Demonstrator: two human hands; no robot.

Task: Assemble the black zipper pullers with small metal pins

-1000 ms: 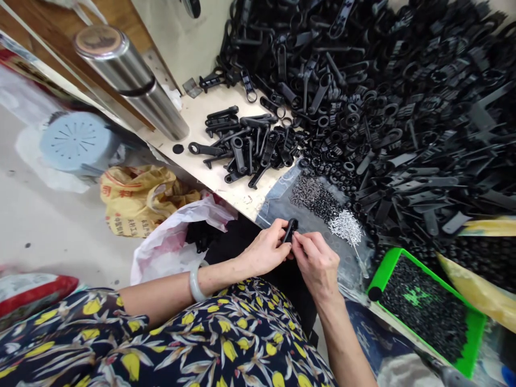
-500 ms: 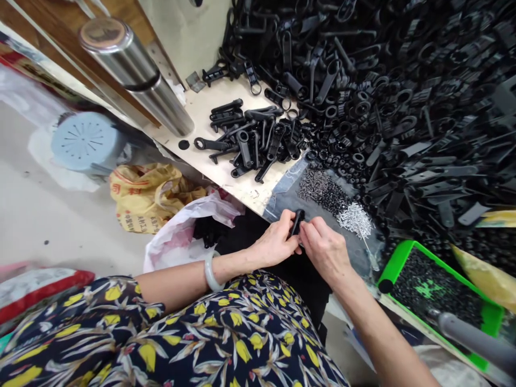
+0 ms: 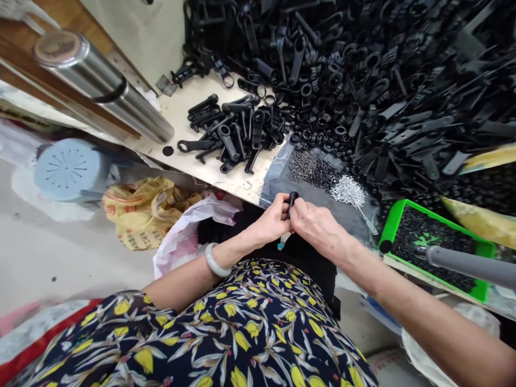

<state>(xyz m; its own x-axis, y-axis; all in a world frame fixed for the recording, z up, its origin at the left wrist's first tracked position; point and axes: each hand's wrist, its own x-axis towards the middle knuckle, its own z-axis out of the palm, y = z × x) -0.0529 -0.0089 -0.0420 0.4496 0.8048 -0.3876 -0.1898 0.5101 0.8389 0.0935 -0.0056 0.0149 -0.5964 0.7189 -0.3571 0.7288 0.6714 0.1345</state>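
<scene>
In the head view my left hand [image 3: 274, 221], a pale bangle at its wrist, is closed around a small black plastic part [image 3: 293, 200] with a ring-like upper end. My right hand [image 3: 316, 223] is closed against the same part from the other side; its fingertips are hidden. Under the hands a small white and teal thing [image 3: 282, 241] shows, too little of it to name. Just beyond them, on a dark sheet [image 3: 278, 185], are small heaps of brown-grey pieces [image 3: 302, 165], black pieces [image 3: 327, 178] and silver pins [image 3: 349, 191].
Black ring-ended handles [image 3: 231, 137] are piled on the pale tabletop [image 3: 177, 115]. A large heap of black parts [image 3: 342, 70] fills the back right. A steel flask [image 3: 137, 110] stands left, a green tray [image 3: 387, 231] right. Below are sacks [image 3: 141, 209] and a blue stool [image 3: 66, 169].
The view has shifted, so the tabletop things sit further left. Both hands remain together at the black part, which stands more upright. The white and teal thing now shows beneath them.
</scene>
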